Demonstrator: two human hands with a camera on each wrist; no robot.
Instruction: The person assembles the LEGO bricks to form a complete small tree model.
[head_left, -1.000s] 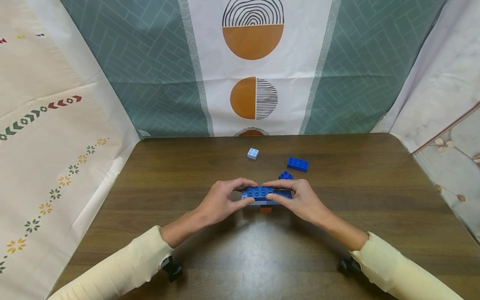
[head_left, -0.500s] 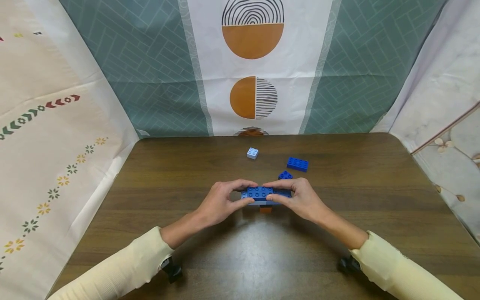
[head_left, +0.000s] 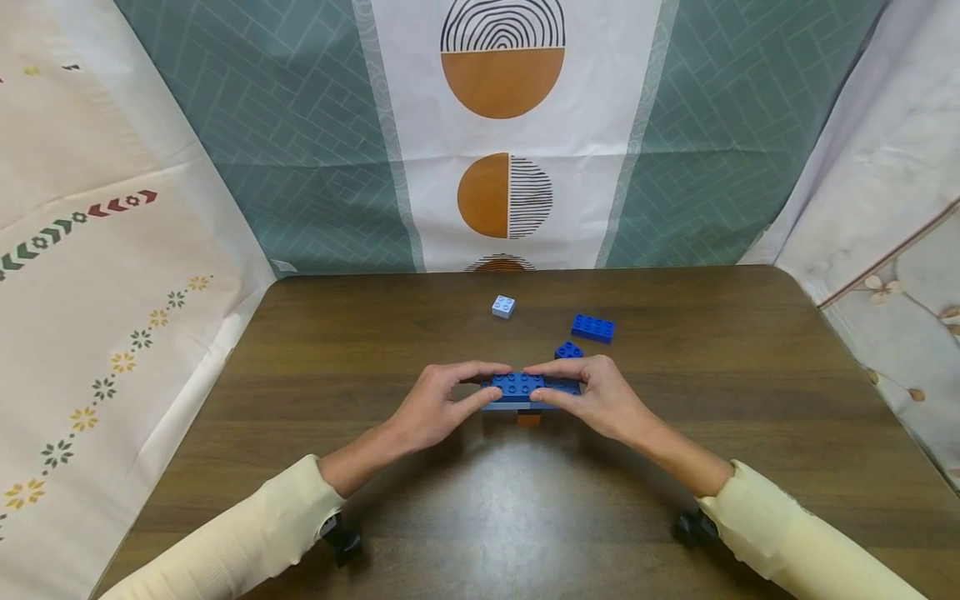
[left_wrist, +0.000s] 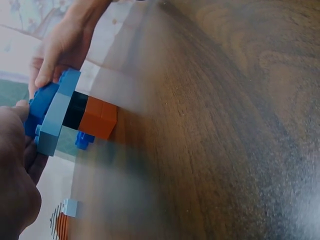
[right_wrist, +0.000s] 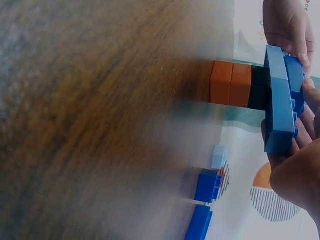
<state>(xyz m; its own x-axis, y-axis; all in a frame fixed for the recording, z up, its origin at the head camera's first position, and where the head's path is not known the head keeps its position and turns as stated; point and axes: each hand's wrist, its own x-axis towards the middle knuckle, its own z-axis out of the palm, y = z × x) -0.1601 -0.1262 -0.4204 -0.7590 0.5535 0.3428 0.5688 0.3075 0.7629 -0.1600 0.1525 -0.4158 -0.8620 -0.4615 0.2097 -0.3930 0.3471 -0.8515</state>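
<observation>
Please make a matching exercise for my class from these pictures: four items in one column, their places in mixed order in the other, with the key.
Items
1. Orange bricks
2. Loose pale brick
3. Blue brick between the left hand and the right hand
4. Dark brick

Places
A. On top of the stack
B. Directly under the light blue layer
C. Nearest the far edge of the table
D. At the foot of the stack

Pairs: 1-D, 2-C, 3-A, 4-B

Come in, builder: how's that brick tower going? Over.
Left grip and right grip pinch top blue brick. Tower upright, orange bricks at bottom. Nearest loose brick beyond right grip, seemingly not in the way.
</observation>
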